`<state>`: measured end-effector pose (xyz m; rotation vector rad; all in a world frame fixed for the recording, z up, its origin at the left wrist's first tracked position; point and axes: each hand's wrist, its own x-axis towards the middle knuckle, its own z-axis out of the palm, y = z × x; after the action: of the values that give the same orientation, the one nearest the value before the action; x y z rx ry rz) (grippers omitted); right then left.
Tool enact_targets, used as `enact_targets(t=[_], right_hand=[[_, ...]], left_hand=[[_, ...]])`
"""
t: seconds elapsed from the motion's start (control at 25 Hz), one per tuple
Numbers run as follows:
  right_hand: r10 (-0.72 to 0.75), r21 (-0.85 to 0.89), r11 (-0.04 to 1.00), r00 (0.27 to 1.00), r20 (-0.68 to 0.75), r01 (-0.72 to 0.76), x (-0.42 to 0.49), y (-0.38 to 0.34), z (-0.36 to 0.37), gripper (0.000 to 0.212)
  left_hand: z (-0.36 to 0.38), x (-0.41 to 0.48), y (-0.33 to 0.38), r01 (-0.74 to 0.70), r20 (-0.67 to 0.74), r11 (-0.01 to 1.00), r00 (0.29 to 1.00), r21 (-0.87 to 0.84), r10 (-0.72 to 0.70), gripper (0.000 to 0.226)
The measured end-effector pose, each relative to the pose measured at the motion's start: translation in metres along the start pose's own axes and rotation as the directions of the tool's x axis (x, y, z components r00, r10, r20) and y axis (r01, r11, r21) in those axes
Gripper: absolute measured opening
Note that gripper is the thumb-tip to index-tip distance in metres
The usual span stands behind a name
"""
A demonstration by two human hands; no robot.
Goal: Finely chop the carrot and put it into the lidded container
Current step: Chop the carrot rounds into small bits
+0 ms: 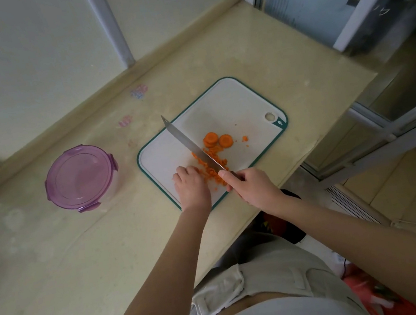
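Your forearms reach out over the pale counter (54, 267) to the cutting board (233, 103), a white board with a green edge. Your right hand (252, 187) grips the knife (191, 146) by the handle, fingers wrapped tight round it and the forefinger laid along the top where the blade begins. The blade runs away from those fingers, up and to the left, crossing the chopped carrot (210, 168), which lies in a loose orange heap just beyond your right fingertips and touching your left ones. Your left hand (191, 186) sits knuckles up beside the blade, fingers curled and pressed together, their tips tucked down at the edge of the heap; you cannot tell whether they pinch any of it. Past the heap, further from both sets of fingers, lie the round carrot slices (210, 138), some stacked, one flat beside them, with a few stray bits (244, 138) to the right. Well apart to the left of your left fingers stands the lidded container (79, 177), clear with its purple lid clipped on, resting on the counter off the board
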<state>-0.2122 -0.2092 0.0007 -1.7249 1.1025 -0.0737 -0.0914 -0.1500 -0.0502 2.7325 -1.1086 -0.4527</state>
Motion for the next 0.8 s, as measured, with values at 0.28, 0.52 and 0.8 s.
enact_targets(t=[0.28,0.52,0.8], right_hand=[[-0.003,0.030,1.000,1.000,0.025,0.002,-0.001,0.001,-0.001,0.044],[0.009,0.030,0.999,1.000,0.012,-0.009,-0.001,0.003,-0.001,0.044],[0.003,0.058,0.998,1.000,0.017,-0.004,-0.004,0.006,0.000,0.044]], left_hand=[[-0.020,0.004,-0.029,-0.297,0.104,0.955,0.949,-0.012,0.296,0.035],[-0.021,0.004,-0.017,-0.242,0.044,0.969,0.970,0.048,0.240,0.032],[-0.017,-0.002,-0.019,-0.185,-0.010,0.983,0.983,-0.019,0.185,0.036]])
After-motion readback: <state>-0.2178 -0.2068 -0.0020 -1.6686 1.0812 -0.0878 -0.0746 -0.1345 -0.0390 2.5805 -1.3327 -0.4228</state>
